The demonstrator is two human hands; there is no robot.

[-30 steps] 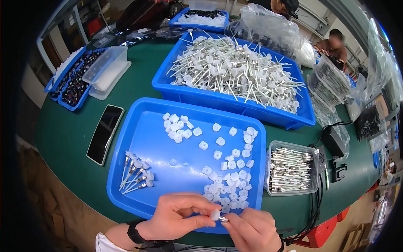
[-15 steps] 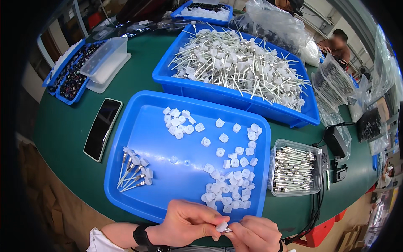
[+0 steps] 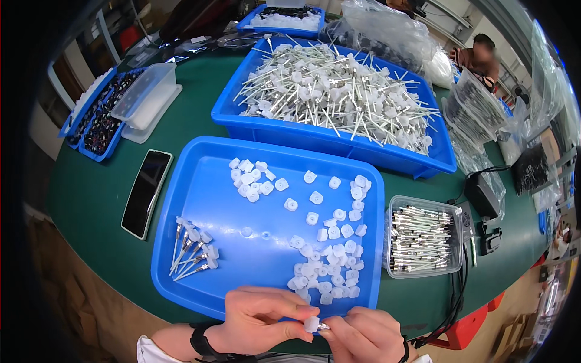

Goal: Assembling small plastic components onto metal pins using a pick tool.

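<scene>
At the near edge of the shallow blue tray point(image 3: 242, 248), my two hands meet over one small part. My left hand point(image 3: 260, 320) pinches a white plastic cap point(image 3: 311, 324) between thumb and finger. Closed round a thin rod with a silver metal end point(image 3: 323, 327) is my right hand point(image 3: 366, 336); the metal end points into the cap, and how deep it sits I cannot tell. Most of the rod is hidden by the fingers. Loose white caps point(image 3: 333, 257) lie in the tray's right half and upper middle. Several capped rods point(image 3: 193, 248) rest together at its left.
Behind the tray stands a deep blue bin point(image 3: 339, 136) heaped with capped rods. To the right is a clear box point(image 3: 422, 239) of uncapped rods, beside a black adapter point(image 3: 482, 196) and cables. A phone point(image 3: 147, 193) lies left. Another person point(image 3: 478, 57) sits far right.
Both hands stay together at the near edge, the left shifted slightly left and turned. The cap now lies more in line with the metal end. The whole view has shifted a little.
</scene>
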